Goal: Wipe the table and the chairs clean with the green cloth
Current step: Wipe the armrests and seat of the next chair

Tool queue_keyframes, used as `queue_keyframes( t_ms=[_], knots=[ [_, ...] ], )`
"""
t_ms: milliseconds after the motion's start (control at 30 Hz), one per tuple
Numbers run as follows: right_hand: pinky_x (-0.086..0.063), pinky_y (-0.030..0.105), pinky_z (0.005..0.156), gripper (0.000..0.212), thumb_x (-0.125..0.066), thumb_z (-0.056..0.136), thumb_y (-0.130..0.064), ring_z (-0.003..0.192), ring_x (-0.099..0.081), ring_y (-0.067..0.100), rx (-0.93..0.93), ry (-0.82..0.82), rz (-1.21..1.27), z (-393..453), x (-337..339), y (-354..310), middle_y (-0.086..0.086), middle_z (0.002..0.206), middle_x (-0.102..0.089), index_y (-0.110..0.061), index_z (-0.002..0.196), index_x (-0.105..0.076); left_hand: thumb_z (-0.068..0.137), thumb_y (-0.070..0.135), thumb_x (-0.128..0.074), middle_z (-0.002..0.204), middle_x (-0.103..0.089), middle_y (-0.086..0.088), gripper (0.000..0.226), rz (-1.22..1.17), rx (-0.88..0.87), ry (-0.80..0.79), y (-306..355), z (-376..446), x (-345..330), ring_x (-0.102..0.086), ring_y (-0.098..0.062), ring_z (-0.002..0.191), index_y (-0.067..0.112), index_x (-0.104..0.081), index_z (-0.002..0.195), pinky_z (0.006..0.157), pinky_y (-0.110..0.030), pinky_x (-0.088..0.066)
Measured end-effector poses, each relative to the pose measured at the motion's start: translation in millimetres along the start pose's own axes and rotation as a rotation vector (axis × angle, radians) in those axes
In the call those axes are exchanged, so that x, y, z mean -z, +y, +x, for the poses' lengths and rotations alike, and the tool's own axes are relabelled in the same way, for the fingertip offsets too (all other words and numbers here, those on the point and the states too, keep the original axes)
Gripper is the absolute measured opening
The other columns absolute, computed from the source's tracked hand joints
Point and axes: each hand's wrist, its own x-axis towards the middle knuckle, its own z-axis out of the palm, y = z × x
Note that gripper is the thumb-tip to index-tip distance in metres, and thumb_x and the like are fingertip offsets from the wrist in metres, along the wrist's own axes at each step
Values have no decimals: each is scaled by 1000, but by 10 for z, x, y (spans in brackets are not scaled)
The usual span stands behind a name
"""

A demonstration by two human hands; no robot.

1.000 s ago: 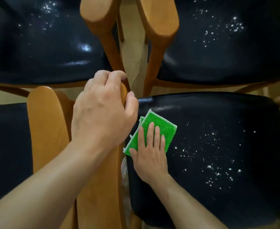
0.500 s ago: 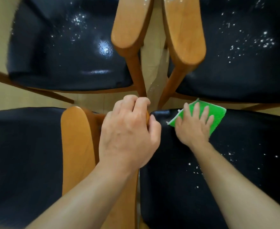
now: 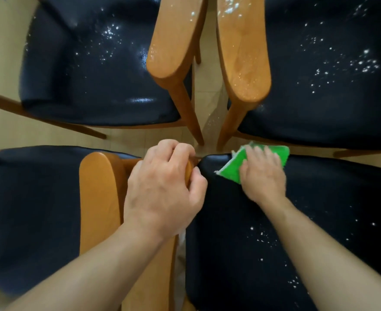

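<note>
Pale wooden flooring [image 3: 3,50] showed between four dark-seated chairs crowding the frame. At the lower right I had the near right chair seat [image 3: 241,232], black and glossy, with white specks [image 3: 263,237] scattered across its middle and lower part. My right hand [image 3: 262,173] lay flat, fingers spread, pressing the green cloth [image 3: 232,167] against the far left corner of that seat, so pressing rather than clenching. The cloth poked out to the left of and beyond my fingers, one end reaching past the seat's far edge. My left hand [image 3: 165,187] was wrapped tight around the tip of a wooden armrest [image 3: 151,277] in the centre of the frame. At the upper right, another seat [image 3: 331,86] carried plenty of white specks, and the upper left seat [image 3: 95,75] had a lighter dusting. Two wooden armrests [image 3: 173,39] between them were speckled too.
</note>
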Motion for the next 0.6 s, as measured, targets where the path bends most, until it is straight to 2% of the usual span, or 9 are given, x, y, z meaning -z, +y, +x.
queue_keyframes(
  t_ms=[67,133,200,300,400,500,533,600],
  knots=[
    [-31,48,103,50,-24,93,-31,120,-44,36,-139,12,-4,54,92,432,16,123,-55,-6,126,-52,87,40,-47,102,-56,7,26,0,0,-2,-2,-11,-11,-48,-5,91,25,-57,106,71,-23,-44],
    [-32,49,103,53,-21,91,-33,118,-43,37,-239,-10,-21,46,145,719,19,122,-55,-3,121,-53,87,40,-47,102,-56,7,26,2,3,-10,18,-10,-13,-49,-7,91,25,-57,106,71,-24,-46],
    [-23,52,110,51,-23,96,-32,133,-33,38,-314,-38,-14,36,142,676,20,138,-47,-3,129,-49,87,40,-47,103,-56,6,26,14,10,-16,31,-2,5,-51,-8,92,24,-57,106,72,-26,-49],
    [-8,51,117,56,-26,100,-36,146,-9,35,-365,-97,30,-37,68,230,15,158,-20,-6,147,-29,87,39,-48,103,-57,5,28,22,13,-27,34,0,6,-52,-10,92,23,-58,107,73,-29,-51],
    [0,49,117,64,-26,100,-39,148,2,34,-253,-92,5,-274,-104,-333,13,162,-1,-10,154,-7,86,39,-48,103,-57,4,28,22,15,-30,23,8,4,-53,-11,92,23,-58,107,72,-31,-52],
    [0,51,116,67,-17,94,-33,146,10,36,-39,-153,4,-729,-348,-792,15,160,9,-10,152,5,86,39,-48,104,-57,5,28,41,8,-39,33,8,8,-52,-10,92,24,-57,107,72,-31,-51],
    [-5,52,117,67,-18,93,-33,146,6,37,57,-199,11,-918,-409,-866,15,161,4,-10,153,2,87,40,-47,104,-56,6,27,43,3,-40,27,7,6,-52,-9,92,24,-57,107,72,-30,-51],
    [-20,52,114,64,-26,94,-34,145,-16,37,217,-264,36,-1193,-489,-804,13,159,-15,-9,152,-18,87,40,-46,103,-56,6,28,42,-5,-27,9,12,2,-52,-10,91,24,-57,106,71,-29,-50]
  ],
)
